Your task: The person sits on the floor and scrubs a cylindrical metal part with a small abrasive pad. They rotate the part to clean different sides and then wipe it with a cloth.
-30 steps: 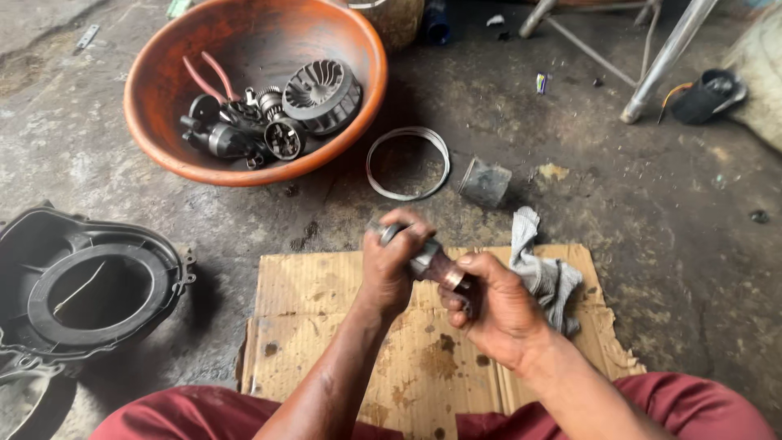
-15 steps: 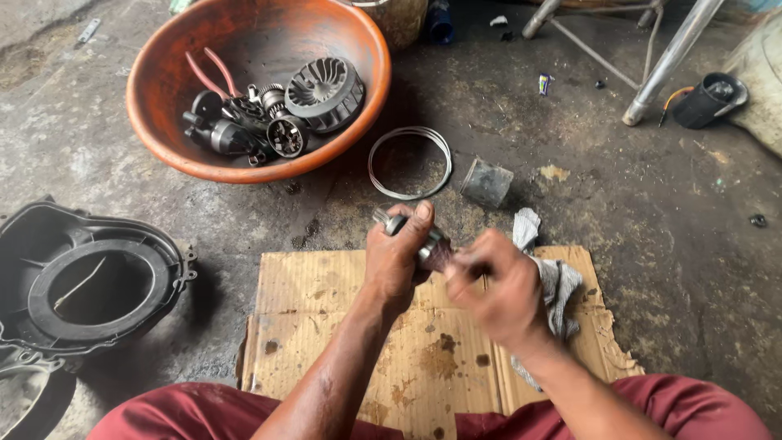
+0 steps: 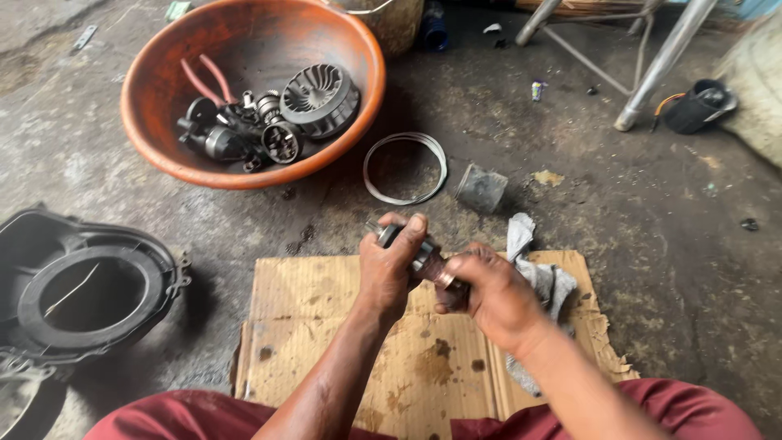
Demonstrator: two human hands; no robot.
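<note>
A small cylindrical metal motor part with a coppery end (image 3: 428,262) is being held between both hands above a stained sheet of brown cardboard (image 3: 326,326) lying on the concrete floor (image 3: 652,228). The left hand (image 3: 389,269) is being kept clamped around the part's upper, grey end; the right hand (image 3: 489,297) is being kept closed on its lower, coppery end, each grip tight on the part. Just right of the right grip, a grey crumpled rag (image 3: 542,281) is lying on the cardboard. Beyond the grips, a thin metal ring (image 3: 368,175) and a small dull metal cylinder (image 3: 481,189) are resting on the floor. Further off, left of them, an orange round plastic basin (image 3: 163,155) is holding dark machine parts (image 3: 269,122).
</note>
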